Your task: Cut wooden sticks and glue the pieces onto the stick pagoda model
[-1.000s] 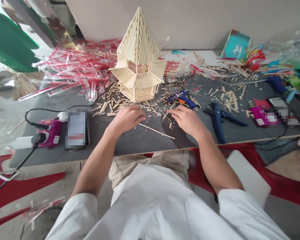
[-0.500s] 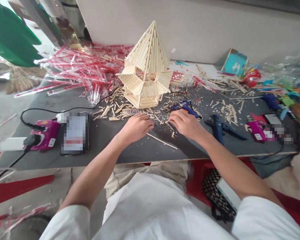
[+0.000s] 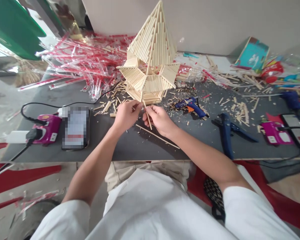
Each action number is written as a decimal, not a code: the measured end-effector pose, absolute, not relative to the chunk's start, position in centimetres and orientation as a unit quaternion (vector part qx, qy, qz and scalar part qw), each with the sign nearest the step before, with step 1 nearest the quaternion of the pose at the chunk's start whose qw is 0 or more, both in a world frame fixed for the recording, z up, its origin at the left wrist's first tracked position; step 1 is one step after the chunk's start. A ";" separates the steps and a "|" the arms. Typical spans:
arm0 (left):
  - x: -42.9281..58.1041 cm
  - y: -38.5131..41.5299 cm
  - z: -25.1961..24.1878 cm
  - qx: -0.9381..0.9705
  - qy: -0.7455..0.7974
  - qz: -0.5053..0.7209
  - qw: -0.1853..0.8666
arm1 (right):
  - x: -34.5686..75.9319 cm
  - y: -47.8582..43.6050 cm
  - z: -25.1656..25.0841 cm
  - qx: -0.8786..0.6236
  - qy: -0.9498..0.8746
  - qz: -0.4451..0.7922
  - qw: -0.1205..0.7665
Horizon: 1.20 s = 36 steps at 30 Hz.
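Observation:
A tall model tower (image 3: pixel 151 56) built of pale wooden sticks stands at the middle back of the grey table (image 3: pixel 130 146). My left hand (image 3: pixel 126 115) and my right hand (image 3: pixel 160 119) meet just in front of its base. Both pinch a short wooden stick (image 3: pixel 147 115) that points up towards the tower's lower roof edge. A longer loose stick (image 3: pixel 157 136) lies on the table just under my hands. Cut stick pieces (image 3: pixel 110 106) litter the table around the tower.
A blue glue gun (image 3: pixel 191 106) and blue cutters (image 3: pixel 227 128) lie right of my hands. A phone (image 3: pixel 75 127) and a pink device (image 3: pixel 46 128) with cables sit at left. Red and clear wrappers (image 3: pixel 82 66) pile up at back left. Coloured clutter (image 3: pixel 277 70) fills the back right.
Both hands have lifted off the table and come together in front of the tower, now pinching a short stick. The right hand moved left, away from the glue gun.

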<state>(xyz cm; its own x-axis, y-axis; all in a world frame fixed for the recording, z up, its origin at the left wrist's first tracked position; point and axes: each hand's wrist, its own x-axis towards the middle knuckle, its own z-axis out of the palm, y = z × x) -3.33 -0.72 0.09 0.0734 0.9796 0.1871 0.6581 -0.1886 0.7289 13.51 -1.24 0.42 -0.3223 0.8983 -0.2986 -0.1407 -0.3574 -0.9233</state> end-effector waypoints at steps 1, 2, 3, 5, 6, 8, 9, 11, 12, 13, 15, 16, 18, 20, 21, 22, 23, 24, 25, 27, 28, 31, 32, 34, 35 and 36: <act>-3.1 -0.8 0.1 0.689 0.592 0.342 0.241 | 13.3 -1.0 0.5 -0.451 -0.413 0.694 0.378; -3.0 -0.8 0.1 0.686 0.595 0.343 0.238 | 13.1 -0.8 0.7 -0.458 -0.401 0.697 0.380; -2.9 -0.9 0.2 0.685 0.600 0.341 0.232 | 13.0 -0.6 0.8 -0.464 -0.389 0.698 0.382; -2.9 -1.0 0.3 0.685 0.614 0.330 0.213 | 12.8 -0.3 0.9 -0.479 -0.362 0.699 0.389; -2.9 -1.0 0.4 0.685 0.621 0.323 0.203 | 12.8 -0.1 0.9 -0.485 -0.351 0.698 0.393; -3.0 -1.0 0.4 0.687 0.630 0.312 0.185 | 12.8 0.1 1.0 -0.492 -0.340 0.697 0.396; -3.0 -1.0 0.5 0.687 0.633 0.309 0.179 | 12.8 0.2 1.0 -0.493 -0.340 0.697 0.394; -3.1 -1.0 0.5 0.688 0.637 0.303 0.172 | 12.9 0.5 1.1 -0.493 -0.343 0.699 0.388; -3.1 -1.0 0.5 0.688 0.638 0.299 0.170 | 12.9 0.5 1.1 -0.493 -0.344 0.700 0.386; -3.1 -1.0 0.5 0.689 0.640 0.296 0.168 | 12.9 0.6 1.1 -0.492 -0.344 0.702 0.383; -3.0 -1.0 0.4 0.690 0.640 0.294 0.165 | 12.9 0.7 1.1 -0.490 -0.342 0.706 0.380; -3.0 -1.0 0.4 0.691 0.639 0.294 0.165 | 12.9 0.7 1.1 -0.491 -0.341 0.706 0.380; -3.1 -1.0 0.4 0.691 0.640 0.295 0.162 | 12.9 0.7 1.1 -0.491 -0.338 0.709 0.378; -3.1 -1.0 0.4 0.690 0.641 0.295 0.160 | 12.9 0.8 1.0 -0.491 -0.331 0.714 0.374; -3.1 -1.0 0.4 0.689 0.641 0.297 0.159 | 12.9 0.8 1.0 -0.490 -0.325 0.718 0.372; -3.1 -1.0 0.4 0.688 0.642 0.299 0.158 | 12.8 0.8 1.0 -0.490 -0.318 0.722 0.372; -3.1 -0.9 0.4 0.686 0.643 0.303 0.157 | 12.8 0.9 1.0 -0.488 -0.309 0.727 0.371; -3.1 -0.9 0.4 0.684 0.642 0.307 0.157 | 12.7 0.9 1.0 -0.487 -0.300 0.732 0.371; -3.1 -0.8 0.4 0.682 0.641 0.313 0.160 | 12.6 1.0 1.0 -0.485 -0.292 0.737 0.370; -3.2 -0.6 0.4 0.673 0.637 0.331 0.175 | 12.5 1.0 1.1 -0.481 -0.276 0.746 0.368; -3.2 -0.5 0.4 0.667 0.635 0.341 0.188 | 12.5 1.0 1.1 -0.481 -0.270 0.749 0.367; -3.3 -0.2 0.2 0.643 0.632 0.368 0.228 | 12.5 1.1 1.1 -0.478 -0.250 0.758 0.366; -3.3 -0.1 0.1 0.633 0.632 0.374 0.244 | 12.5 1.1 1.2 -0.477 -0.244 0.761 0.366; -3.2 0.0 -0.1 0.606 0.631 0.385 0.292 | 12.6 1.2 1.2 -0.479 -0.235 0.762 0.367; -3.1 0.0 -0.1 0.587 0.630 0.391 0.326 | 12.6 1.2 1.2 -0.481 -0.233 0.761 0.368; -3.0 -0.1 -0.1 0.567 0.625 0.396 0.362 | 12.6 1.3 1.2 -0.482 -0.234 0.760 0.369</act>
<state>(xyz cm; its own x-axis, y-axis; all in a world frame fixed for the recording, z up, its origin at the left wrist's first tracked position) -3.02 -0.06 -0.09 -0.0960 0.9954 -0.0034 0.4222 0.0438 0.9054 12.60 1.27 1.20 -0.2629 0.7853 -0.5606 -0.3343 -0.6192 -0.7105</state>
